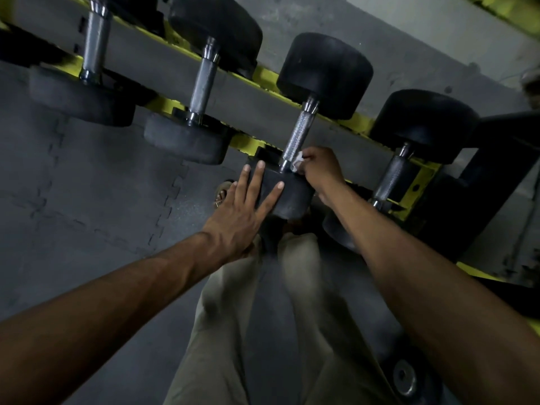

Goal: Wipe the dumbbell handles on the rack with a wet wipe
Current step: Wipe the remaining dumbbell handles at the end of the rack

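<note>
Several black dumbbells lie across a yellow rack (361, 124). The one straight ahead has a knurled steel handle (298, 135) between two black heads. My right hand (320, 168) pinches a crumpled white wet wipe (298, 163) against the near end of that handle, next to the collar. My left hand (248, 203) lies flat with spread, straight fingers on the near black head (292, 197) of the same dumbbell.
Neighbouring dumbbell handles sit to the left (204, 83), far left (95, 39) and right (391, 176) on the same rack. Grey interlocking floor mats (87, 185) lie below. My legs in light trousers (263, 317) stand close to the rack. A weight plate (404, 375) lies at the lower right.
</note>
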Available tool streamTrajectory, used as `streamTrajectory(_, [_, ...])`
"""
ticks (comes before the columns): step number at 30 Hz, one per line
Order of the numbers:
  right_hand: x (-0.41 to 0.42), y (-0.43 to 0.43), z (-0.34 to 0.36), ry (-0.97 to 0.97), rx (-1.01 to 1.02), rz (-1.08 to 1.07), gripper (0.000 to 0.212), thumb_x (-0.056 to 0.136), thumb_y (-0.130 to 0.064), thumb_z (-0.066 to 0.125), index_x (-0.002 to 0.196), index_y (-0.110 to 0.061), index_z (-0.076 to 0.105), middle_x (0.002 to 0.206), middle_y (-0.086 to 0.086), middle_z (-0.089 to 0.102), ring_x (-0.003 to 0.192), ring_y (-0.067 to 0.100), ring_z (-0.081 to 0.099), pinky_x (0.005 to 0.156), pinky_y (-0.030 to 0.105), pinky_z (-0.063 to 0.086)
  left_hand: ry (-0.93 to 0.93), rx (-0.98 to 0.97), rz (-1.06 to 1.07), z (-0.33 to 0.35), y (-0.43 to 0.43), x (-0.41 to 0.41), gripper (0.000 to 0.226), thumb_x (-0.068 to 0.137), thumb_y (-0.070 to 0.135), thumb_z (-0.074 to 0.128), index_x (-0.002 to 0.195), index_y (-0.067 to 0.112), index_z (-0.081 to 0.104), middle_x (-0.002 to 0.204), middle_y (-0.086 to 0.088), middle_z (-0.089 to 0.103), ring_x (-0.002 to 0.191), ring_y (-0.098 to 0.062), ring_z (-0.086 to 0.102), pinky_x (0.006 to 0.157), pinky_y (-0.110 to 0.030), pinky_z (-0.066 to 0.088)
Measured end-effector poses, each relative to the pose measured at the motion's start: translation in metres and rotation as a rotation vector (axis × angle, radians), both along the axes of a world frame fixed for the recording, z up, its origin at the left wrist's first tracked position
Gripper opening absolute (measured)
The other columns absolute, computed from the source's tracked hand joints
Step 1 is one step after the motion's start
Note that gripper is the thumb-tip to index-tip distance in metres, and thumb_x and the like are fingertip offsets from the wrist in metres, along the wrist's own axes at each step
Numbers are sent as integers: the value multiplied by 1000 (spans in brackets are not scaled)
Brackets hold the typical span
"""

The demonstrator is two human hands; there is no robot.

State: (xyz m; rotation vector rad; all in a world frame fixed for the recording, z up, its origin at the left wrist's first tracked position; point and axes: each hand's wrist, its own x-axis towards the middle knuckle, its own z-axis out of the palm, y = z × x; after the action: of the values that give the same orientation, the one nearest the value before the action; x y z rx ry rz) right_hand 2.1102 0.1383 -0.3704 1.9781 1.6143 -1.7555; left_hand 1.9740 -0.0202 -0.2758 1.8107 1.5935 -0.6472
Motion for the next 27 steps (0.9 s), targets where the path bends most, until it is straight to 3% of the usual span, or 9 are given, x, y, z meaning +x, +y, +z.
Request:
streamTrajectory(3, [0, 7, -11, 97, -161, -72, 21, 75, 5, 61, 75, -13, 72, 75, 14, 68, 68, 19, 60, 65, 32, 46, -4, 17, -5, -2, -1, 0, 137, 91, 49, 73, 151, 12, -44, 152, -37, -46, 151, -57, -23, 129, -57, 17])
streamTrajectory(6, [1, 29, -19, 202, -419, -64, 42, 75, 4, 58, 115, -1, 71, 115, 23, 72, 89, 23, 65, 70, 29, 51, -5, 29, -18, -6, -3, 0, 134, 92, 46, 71, 151, 12, -44, 152, -37, -46, 151, -57, -24, 129, -57, 16])
streamTrajectory(8, [4, 38, -21, 236, -504, -10, 48, 77, 1, 58, 123, -3, 68, 122, 20, 70, 97, 23, 66, 68, 26, 51, -18, 53, -17, -9, -5, -1, 133, 92, 45, 71, 151, 13, -44, 152, -36, -46, 151, -57, -24, 129, -57, 15])
streamTrajectory(13, [14, 19, -3, 171, -254, -67, 16, 78, 1, 74, 73, -14, 73, 74, 6, 70, 70, 16, 63, 74, 32, 50, -7, 23, -32, -1, 1, -3, 129, 95, 50, 66, 151, 11, -44, 151, -37, -47, 151, -58, -23, 129, -57, 16])
streamTrajectory(16, [15, -10, 15, 111, 77, -44, 17, 76, -14, 83, 73, -20, 67, 71, -7, 67, 67, 5, 59, 67, 24, 49, -14, 12, -22, 2, 3, -1, 124, 98, 50, 61, 150, 11, -45, 151, -38, -47, 150, -59, -23, 128, -58, 17])
streamTrajectory(19, [-7, -9, 30, 149, 294, 279, 11, 83, -16, 75, 80, -20, 65, 70, -8, 61, 67, 7, 56, 64, 28, 49, -20, 6, -25, 2, 2, -3, 127, 96, 53, 63, 151, 11, -44, 151, -37, -47, 151, -59, -23, 128, -59, 17])
streamTrajectory(23, [-45, 30, 31, -77, 776, 1265, 9, 88, -24, 61, 89, -22, 70, 89, 6, 68, 96, 30, 60, 87, 39, 45, -20, 9, -49, -2, 2, -5, 131, 93, 57, 66, 153, 12, -41, 152, -38, -45, 151, -59, -22, 128, -59, 16])
streamTrajectory(25, [-72, 39, 37, -333, 713, 1709, 10, 94, -23, 58, 92, -20, 68, 104, 6, 72, 108, 29, 61, 102, 43, 37, -19, 11, -46, -3, 0, -6, 135, 90, 59, 68, 153, 12, -41, 151, -37, -46, 150, -59, -23, 128, -59, 17])
streamTrajectory(27, [-96, 40, 49, -542, 390, 1896, 4, 94, -22, 63, 91, -22, 60, 119, 4, 69, 114, 26, 62, 107, 46, 40, -15, 11, -55, -2, 1, -6, 137, 89, 60, 69, 152, 12, -42, 151, -37, -47, 150, -59, -23, 128, -59, 17])
